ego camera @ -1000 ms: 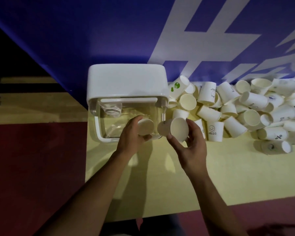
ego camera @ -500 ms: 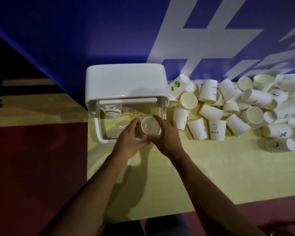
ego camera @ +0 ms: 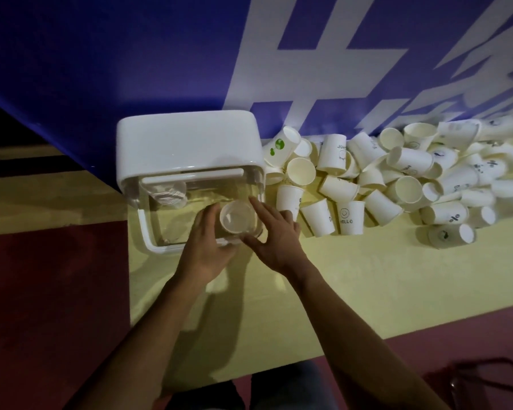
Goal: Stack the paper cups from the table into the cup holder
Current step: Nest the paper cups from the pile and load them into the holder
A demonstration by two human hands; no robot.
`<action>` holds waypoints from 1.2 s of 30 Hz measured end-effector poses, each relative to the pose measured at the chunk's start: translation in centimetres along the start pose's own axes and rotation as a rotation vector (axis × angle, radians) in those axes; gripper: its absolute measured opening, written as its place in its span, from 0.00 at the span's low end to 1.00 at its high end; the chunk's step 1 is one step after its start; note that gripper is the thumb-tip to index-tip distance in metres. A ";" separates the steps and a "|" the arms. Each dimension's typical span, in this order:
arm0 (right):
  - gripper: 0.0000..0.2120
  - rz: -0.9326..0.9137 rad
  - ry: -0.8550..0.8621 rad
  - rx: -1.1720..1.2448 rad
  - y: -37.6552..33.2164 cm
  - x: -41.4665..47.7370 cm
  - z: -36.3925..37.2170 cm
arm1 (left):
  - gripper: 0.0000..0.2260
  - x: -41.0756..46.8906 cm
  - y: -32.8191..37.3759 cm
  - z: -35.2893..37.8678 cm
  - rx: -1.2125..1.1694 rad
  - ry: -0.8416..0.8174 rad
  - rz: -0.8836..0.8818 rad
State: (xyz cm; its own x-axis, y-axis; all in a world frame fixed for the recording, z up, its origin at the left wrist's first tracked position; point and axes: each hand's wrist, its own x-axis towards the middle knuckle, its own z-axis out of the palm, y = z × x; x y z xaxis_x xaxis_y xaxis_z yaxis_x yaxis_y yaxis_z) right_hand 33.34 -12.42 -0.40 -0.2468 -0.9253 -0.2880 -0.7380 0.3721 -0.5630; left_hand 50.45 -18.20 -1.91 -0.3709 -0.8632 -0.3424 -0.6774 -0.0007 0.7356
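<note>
The cup holder (ego camera: pixel 187 143) has a white top and a clear body and stands at the table's left end. Inside its back left corner lie some nested cups (ego camera: pixel 168 194), seen through the plastic. A white paper cup (ego camera: pixel 237 218) stands mouth-up at the holder's front right corner. My left hand (ego camera: pixel 205 250) curls round its left side. My right hand (ego camera: pixel 274 235) brackets its right side with forefinger and thumb, the other fingers spread. A heap of several paper cups (ego camera: pixel 397 179) lies to the right along the wall.
The yellow table (ego camera: pixel 338 276) ends just left of the holder, with dark red floor beyond. A blue wall with white lettering (ego camera: pixel 308 69) rises straight behind the holder and heap. One cup (ego camera: pixel 450 235) lies apart at the heap's front right.
One second ago each hand held its own cup. The right hand brought its cup to the left one, and now both hands close round a single mouth-up cup at the holder.
</note>
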 end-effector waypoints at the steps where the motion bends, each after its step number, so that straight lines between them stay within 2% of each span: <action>1: 0.32 0.025 0.085 0.044 0.9 -1.2 -0.5 | 0.37 -0.8 0.9 0.2 -0.001 0.068 0.065; 3: 0.24 0.110 0.251 0.137 3.6 -4.0 -1.1 | 0.31 -2.2 3.0 1.2 0.009 0.154 0.201; 5: 0.17 0.261 0.352 0.259 7.0 -6.4 -1.9 | 0.25 -2.7 5.9 3.4 0.023 0.100 0.284; 6: 0.15 0.353 0.357 0.320 8.7 -7.5 -2.5 | 0.23 -2.7 7.7 4.9 0.019 0.034 0.262; 8: 0.14 0.473 0.334 0.382 11.7 -9.2 -3.7 | 0.22 -2.0 11.1 8.2 0.016 -0.094 0.088; 10: 0.14 0.518 0.318 0.407 14.9 -10.4 -5.1 | 0.25 -0.6 14.1 11.9 -0.013 -0.169 -0.178; 12: 0.13 0.528 0.298 0.448 17.4 -11.3 -6.6 | 0.29 1.6 15.9 15.2 -0.206 -0.163 -0.437; 14: 0.12 0.521 0.258 0.465 19.4 -12.0 -8.0 | 0.33 3.8 16.5 17.8 -0.417 -0.074 -0.608; 18: 0.10 0.500 0.172 0.460 23.3 -12.0 -10.1 | 0.34 7.2 16.4 21.4 -0.473 0.167 -0.682; 21: 0.13 0.478 0.103 0.424 25.3 -10.0 -11.6 | 0.30 7.9 16.0 22.4 -0.409 0.244 -0.710; 25: 0.22 0.444 0.075 0.409 25.0 -5.1 -13.1 | 0.26 4.9 16.2 21.4 -0.451 0.307 -0.630; 27: 0.29 0.437 0.046 0.403 24.0 -2.4 -13.1 | 0.28 1.9 16.1 20.3 -0.465 0.307 -0.517; 30: 0.34 0.442 0.038 0.369 22.6 1.4 -12.3 | 0.32 -1.9 15.3 18.1 -0.482 0.275 -0.378; 32: 0.38 0.471 0.054 0.319 21.8 3.1 -11.6 | 0.29 -3.6 14.9 16.5 -0.489 0.261 -0.330; 36: 0.35 0.539 0.103 0.338 21.7 3.6 -10.3 | 0.19 -5.3 14.3 13.1 -0.559 0.285 -0.207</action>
State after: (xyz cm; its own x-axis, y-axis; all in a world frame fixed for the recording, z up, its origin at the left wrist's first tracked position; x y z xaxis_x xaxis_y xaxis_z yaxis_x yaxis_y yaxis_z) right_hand 9.96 -8.48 -5.67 -0.5992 -0.5978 -0.5326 -0.2585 0.7740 -0.5780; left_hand 34.38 -7.06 2.77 -0.0334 -0.9170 -0.3975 -0.2565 -0.3766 0.8902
